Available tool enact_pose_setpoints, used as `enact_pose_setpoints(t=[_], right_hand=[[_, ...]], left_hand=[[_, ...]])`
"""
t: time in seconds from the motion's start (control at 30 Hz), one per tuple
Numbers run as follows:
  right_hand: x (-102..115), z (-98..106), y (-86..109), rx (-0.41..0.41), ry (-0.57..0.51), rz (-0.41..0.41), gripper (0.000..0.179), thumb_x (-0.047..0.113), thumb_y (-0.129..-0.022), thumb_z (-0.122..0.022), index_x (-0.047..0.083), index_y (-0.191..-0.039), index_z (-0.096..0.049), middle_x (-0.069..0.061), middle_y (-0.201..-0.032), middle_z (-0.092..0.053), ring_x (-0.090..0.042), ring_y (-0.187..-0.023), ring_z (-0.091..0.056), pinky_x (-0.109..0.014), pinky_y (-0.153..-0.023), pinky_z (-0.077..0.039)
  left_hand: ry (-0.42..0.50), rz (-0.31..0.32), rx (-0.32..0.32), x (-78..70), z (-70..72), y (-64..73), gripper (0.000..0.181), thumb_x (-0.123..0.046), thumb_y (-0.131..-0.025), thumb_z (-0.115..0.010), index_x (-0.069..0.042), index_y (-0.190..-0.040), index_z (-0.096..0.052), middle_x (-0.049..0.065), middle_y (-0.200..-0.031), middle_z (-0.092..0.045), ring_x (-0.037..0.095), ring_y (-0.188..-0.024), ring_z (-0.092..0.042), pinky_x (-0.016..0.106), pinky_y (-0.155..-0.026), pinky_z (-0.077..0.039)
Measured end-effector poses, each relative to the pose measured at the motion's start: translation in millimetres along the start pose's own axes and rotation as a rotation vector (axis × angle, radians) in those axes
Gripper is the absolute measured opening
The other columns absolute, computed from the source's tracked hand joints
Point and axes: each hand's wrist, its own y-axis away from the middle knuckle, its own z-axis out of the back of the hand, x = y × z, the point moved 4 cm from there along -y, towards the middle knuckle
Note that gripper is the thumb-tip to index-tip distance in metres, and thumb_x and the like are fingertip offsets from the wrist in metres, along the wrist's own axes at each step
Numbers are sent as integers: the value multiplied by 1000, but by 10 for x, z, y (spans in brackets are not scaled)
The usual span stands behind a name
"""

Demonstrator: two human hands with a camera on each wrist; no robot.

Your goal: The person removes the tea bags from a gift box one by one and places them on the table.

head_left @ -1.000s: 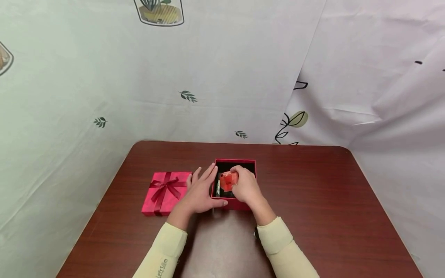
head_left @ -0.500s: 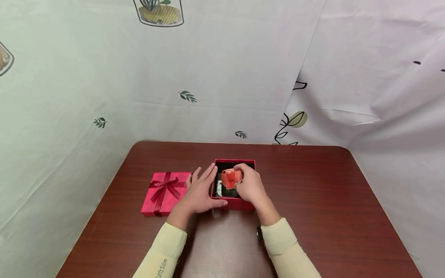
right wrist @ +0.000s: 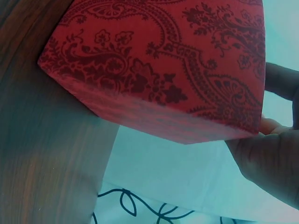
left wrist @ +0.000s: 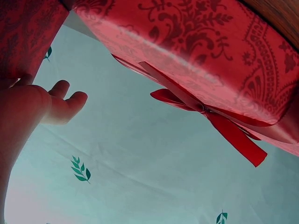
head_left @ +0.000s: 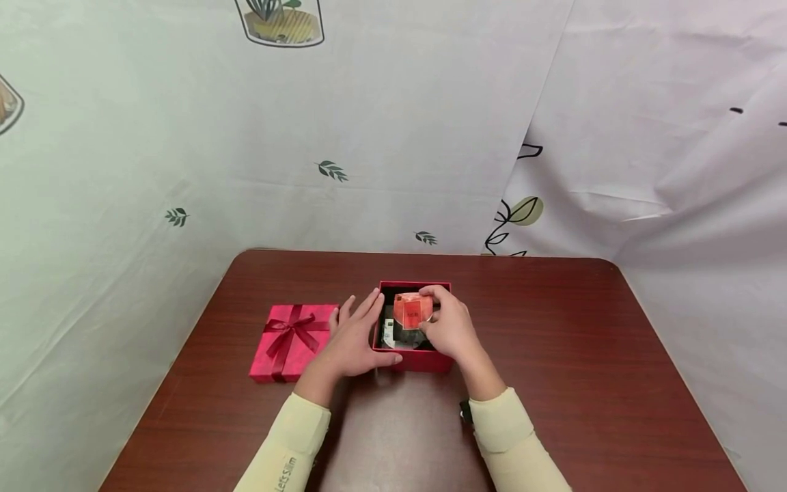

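Note:
A red patterned gift box [head_left: 424, 361] stands uncovered on the table, its inside dark. My left hand [head_left: 353, 347] lies along the box's left side, fingers spread and thumb extended toward the front wall. Over the opening, my right hand [head_left: 453, 329] pinches a small orange-red rounded piece with a red label [head_left: 410, 311] between thumb and fingers. Beneath it, a white-and-black item [head_left: 388, 333] shows inside the box, partly covered. In the right wrist view, the box wall [right wrist: 159, 70] hides the held piece and most of the fingers.
Left of the box lies its pink-red lid [head_left: 294, 342] with a dark red ribbon bow, close by my left hand. The brown wooden table [head_left: 572, 362] extends on both sides. A white patterned cloth [head_left: 393, 123] hangs behind its far edge.
My right hand has moved slightly right and turned, bringing the orange-red piece with it. More of its label and of the white-and-black item now shows. My left hand has stayed still.

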Motion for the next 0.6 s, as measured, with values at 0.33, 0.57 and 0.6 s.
enact_pose_setpoints(t=[0.33, 0.57, 0.6], right_hand=[[-62, 41, -16, 0, -52, 17, 70, -12, -68, -85, 12, -129, -59, -10, -115, -59, -22, -77, -60, -33, -64, -55], [-66, 89, 5, 22, -84, -1, 78, -12, -65, -88, 14, -132, -57, -10, -118, -57, -24, -83, -61, -35, -68, -58], [-70, 96, 9, 24, -91, -5, 79, -12, -65, -88, 15, -132, -57, -10, -118, -56, -24, -84, -61, -35, -67, -58]], left_hand=[[-17, -6, -5, -5, 6, -4, 119, -64, -68, -81, -17, -161, -23, -5, -166, -15, 40, -147, -9, 67, -110, -5], [-14, 8, 6, -8, 0, -10, 120, -64, -68, -82, -18, -161, -22, -5, -166, -15, 41, -147, -9, 66, -111, -4], [-14, 11, 8, -10, 1, -10, 120, -63, -68, -82, -18, -161, -22, -5, -166, -15, 41, -147, -9, 66, -111, -4]])
